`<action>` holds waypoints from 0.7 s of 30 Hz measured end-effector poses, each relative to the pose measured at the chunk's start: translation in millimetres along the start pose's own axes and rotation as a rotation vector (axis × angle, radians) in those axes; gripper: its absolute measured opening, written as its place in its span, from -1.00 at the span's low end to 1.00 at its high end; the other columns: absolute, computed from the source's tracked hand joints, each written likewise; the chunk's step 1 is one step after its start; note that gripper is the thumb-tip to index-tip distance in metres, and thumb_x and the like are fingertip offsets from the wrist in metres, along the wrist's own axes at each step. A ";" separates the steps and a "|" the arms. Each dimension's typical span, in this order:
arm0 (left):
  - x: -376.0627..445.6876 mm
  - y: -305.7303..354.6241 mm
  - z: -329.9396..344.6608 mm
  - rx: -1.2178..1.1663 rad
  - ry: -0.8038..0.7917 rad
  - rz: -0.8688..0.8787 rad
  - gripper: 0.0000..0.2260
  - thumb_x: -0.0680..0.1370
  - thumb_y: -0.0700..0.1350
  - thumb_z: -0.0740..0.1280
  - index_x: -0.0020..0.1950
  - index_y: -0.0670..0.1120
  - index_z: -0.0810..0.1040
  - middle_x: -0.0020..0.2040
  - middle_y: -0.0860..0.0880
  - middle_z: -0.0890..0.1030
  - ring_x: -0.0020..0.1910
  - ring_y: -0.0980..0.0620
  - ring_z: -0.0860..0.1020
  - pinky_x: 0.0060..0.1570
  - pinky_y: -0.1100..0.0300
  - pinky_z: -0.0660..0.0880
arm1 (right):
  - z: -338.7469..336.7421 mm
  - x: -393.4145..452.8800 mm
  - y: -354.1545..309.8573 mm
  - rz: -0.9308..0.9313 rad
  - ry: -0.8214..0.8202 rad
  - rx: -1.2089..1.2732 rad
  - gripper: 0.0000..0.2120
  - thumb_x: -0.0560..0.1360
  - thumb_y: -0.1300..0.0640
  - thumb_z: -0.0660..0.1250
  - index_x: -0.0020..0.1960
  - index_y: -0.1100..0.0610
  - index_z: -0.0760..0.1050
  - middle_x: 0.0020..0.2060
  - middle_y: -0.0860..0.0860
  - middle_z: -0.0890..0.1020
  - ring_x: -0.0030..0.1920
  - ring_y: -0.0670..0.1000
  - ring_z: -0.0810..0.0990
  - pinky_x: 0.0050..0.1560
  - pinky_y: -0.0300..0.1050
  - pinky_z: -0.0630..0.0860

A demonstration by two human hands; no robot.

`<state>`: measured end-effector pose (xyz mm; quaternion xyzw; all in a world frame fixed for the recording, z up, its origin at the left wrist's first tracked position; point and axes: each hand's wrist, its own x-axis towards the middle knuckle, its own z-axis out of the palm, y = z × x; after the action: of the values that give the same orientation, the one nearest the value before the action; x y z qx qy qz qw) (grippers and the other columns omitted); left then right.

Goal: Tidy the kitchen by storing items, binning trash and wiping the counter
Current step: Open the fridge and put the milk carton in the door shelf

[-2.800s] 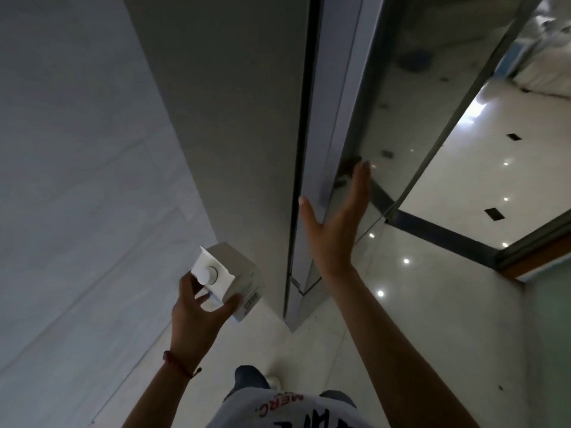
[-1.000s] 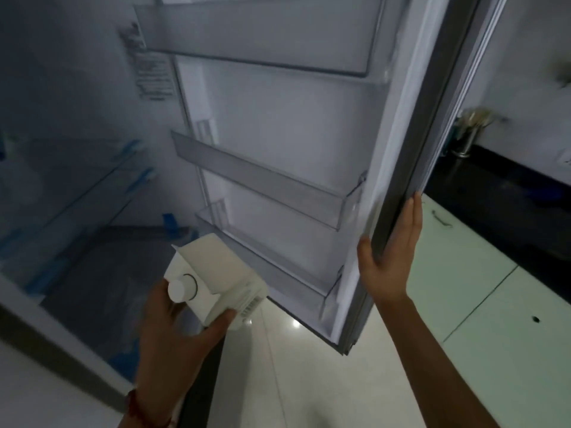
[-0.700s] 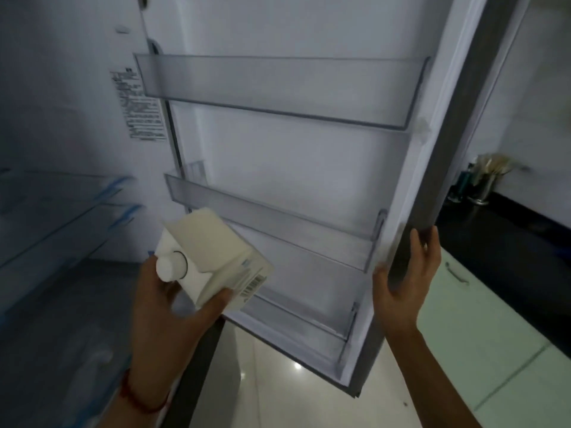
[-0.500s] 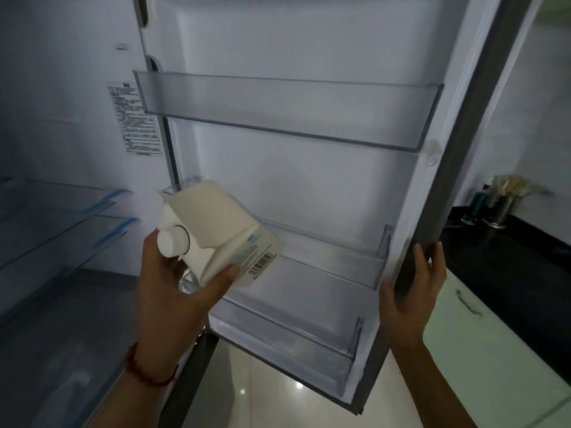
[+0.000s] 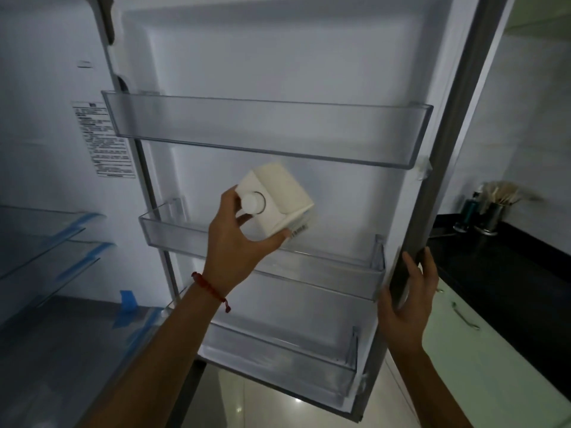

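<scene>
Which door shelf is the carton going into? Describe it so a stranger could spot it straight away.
Start at the open fridge door, held at its edge by the right hand. Three clear shelves run down its inside. It looks like the middle shelf: the left hand holds the white carton just above it.

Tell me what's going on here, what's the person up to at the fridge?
A person is putting a white carton away in the fridge. The left hand grips it near its cap, tilted, just above the middle door shelf; it is not yet set down. The right hand grips the edge of the open fridge door. All three door shelves appear empty.
</scene>
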<state>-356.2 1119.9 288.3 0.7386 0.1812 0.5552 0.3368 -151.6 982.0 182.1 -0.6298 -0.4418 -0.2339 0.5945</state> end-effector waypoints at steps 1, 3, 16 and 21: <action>1.4 -3.4 2.7 0.019 -0.030 -0.017 -0.34 0.19 -0.01 0.55 0.18 -0.05 0.33 0.08 0.22 0.47 0.10 0.34 0.48 0.05 0.43 0.50 | 0.9 0.4 1.3 0.001 0.008 0.004 -0.44 0.43 0.04 0.18 0.33 0.35 0.29 0.44 -0.21 0.06 0.46 -0.15 0.08 0.44 -0.38 0.01; 3.8 -9.4 4.8 0.045 -0.055 -0.051 -0.40 0.22 -0.14 0.57 0.15 -0.04 0.33 0.06 0.25 0.45 0.04 0.44 0.47 -0.03 0.52 0.48 | 2.2 0.6 3.3 -0.003 0.018 0.000 -0.45 0.42 0.06 0.17 0.32 0.35 0.30 0.43 -0.32 0.01 0.45 -0.21 0.05 0.44 -0.38 0.01; 9.8 -25.8 -8.8 0.328 0.155 -0.193 -0.42 0.26 0.03 0.52 0.14 -0.11 0.33 0.10 -0.06 0.54 0.00 0.03 0.54 -0.18 0.29 0.52 | 5.5 -1.3 -2.6 0.033 0.036 -0.014 -0.47 0.41 0.07 0.16 0.29 0.35 0.32 0.41 -0.06 0.12 0.44 0.03 0.13 0.44 -0.35 0.05; 11.9 -31.5 -6.0 0.475 0.204 -0.233 -0.36 0.25 0.17 0.48 0.16 -0.14 0.35 0.11 -0.10 0.57 0.03 -0.05 0.58 -0.04 0.04 0.57 | 5.5 -3.6 -5.5 0.043 0.053 -0.016 -0.46 0.40 0.07 0.15 0.27 0.38 0.33 0.40 0.01 0.13 0.45 -0.15 0.07 0.43 -0.37 0.04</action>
<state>-354.7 1151.5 275.5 0.7113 0.4228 0.5262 0.1959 -159.3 985.7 181.1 -0.6375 -0.4106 -0.2412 0.6057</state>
